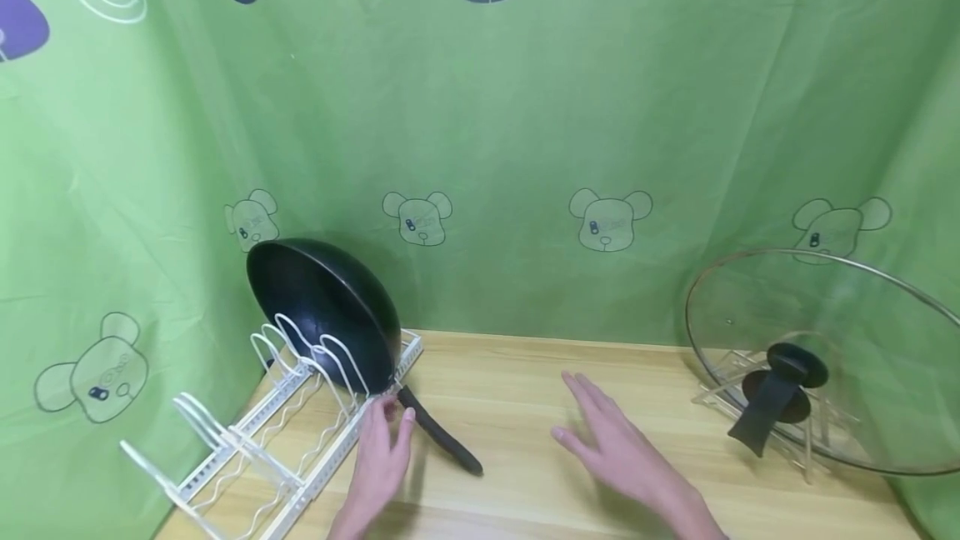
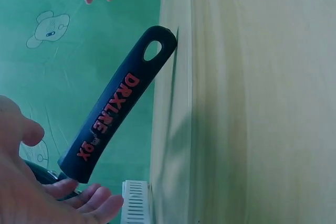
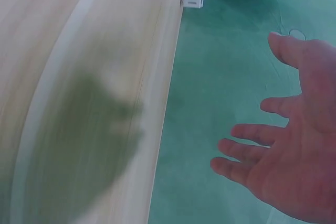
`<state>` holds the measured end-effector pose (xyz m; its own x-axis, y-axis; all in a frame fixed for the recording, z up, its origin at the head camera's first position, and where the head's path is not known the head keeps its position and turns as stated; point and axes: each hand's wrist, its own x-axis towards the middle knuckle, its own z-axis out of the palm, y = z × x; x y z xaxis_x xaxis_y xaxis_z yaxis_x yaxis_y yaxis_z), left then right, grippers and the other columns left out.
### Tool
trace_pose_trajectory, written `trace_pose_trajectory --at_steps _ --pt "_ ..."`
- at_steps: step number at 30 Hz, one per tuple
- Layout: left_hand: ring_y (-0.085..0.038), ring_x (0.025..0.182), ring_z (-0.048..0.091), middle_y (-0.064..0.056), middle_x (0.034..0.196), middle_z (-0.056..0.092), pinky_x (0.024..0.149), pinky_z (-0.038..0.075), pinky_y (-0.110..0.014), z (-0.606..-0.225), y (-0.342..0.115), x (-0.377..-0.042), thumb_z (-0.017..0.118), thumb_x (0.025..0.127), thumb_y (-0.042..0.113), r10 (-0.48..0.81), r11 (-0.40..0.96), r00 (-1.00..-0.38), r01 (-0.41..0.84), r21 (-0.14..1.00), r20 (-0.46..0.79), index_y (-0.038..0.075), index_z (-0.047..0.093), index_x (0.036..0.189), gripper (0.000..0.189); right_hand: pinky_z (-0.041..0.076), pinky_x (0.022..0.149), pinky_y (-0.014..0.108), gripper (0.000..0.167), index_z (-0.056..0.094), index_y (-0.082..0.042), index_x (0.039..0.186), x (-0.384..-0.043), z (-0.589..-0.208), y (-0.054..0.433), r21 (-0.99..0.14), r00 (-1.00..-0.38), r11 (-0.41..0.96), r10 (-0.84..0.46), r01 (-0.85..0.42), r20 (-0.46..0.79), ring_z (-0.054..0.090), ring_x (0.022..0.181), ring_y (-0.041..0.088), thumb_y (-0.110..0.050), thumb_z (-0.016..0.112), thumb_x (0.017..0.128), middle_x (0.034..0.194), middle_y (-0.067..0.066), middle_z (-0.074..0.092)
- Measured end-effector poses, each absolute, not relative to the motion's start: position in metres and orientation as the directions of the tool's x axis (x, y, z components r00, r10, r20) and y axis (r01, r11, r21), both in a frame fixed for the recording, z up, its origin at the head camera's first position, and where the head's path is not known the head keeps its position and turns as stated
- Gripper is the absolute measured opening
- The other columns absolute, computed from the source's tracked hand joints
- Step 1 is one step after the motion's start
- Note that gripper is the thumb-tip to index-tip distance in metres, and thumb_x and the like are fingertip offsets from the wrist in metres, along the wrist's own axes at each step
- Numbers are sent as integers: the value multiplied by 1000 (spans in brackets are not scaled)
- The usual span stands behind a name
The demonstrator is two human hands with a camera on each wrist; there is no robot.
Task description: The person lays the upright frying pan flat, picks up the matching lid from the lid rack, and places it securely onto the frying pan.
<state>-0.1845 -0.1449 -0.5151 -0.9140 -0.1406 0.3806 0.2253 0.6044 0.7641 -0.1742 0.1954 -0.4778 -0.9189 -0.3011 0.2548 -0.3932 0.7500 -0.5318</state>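
Note:
A black wok (image 1: pixel 326 315) leans on its side among the hoops of a white wire rack (image 1: pixel 330 452) at the left. Its black handle (image 1: pixel 442 432) slants down to the table toward the front right; red lettering and a hanging hole show on the handle (image 2: pixel 118 106) in the left wrist view. My left hand (image 1: pixel 381 455) is beside the near end of the handle, fingertips right by where it meets the wok, thumb apart. Over the middle of the table my right hand (image 1: pixel 618 448) hovers with fingers extended, holding nothing; the palm (image 3: pixel 299 150) shows bare in the right wrist view.
At the right a large glass lid (image 1: pixel 720 307) with a metal rim and black knob (image 1: pixel 783 390) stands tilted on a small pale rack (image 1: pixel 808 448). A green printed curtain (image 1: pixel 510 123) rises behind the wooden table (image 1: pixel 510 373) and along its sides.

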Motion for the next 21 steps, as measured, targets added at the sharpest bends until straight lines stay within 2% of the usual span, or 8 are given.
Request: trace_pose_trajectory --at_steps 5,11,16,21 --pt "-37 112 61 -22 121 61 96 51 -55 -517 -146 -191 55 107 27 -149 520 -948 167 838 282 -8 47 138 47 26 116 63 81 20 -16 164 -177 -479 183 -557 -916 728 -316 -400 245 29 149 42 -53 56 102 166 15 23" --pt "-46 117 60 -34 130 56 89 58 -50 -521 -148 -202 52 108 30 -142 268 -982 84 960 126 -12 38 145 58 28 115 64 82 21 -20 164 -180 -481 168 -594 -917 702 -343 -394 203 29 149 41 -53 60 100 166 16 25" --pt "-41 115 60 -33 131 55 82 60 -44 -526 -149 -209 55 106 39 -158 166 -987 8 986 35 -11 37 143 65 32 116 58 82 26 -21 163 -180 -486 154 -619 -918 685 -358 -384 173 33 148 34 -50 66 97 164 9 30" --pt "-40 117 59 -34 137 51 89 57 -48 -525 -147 -215 51 107 43 -143 47 -990 -21 999 -14 -12 35 145 68 35 115 55 81 29 -17 162 -180 -492 139 -633 -901 657 -402 -409 166 39 145 33 -45 69 97 162 9 36"
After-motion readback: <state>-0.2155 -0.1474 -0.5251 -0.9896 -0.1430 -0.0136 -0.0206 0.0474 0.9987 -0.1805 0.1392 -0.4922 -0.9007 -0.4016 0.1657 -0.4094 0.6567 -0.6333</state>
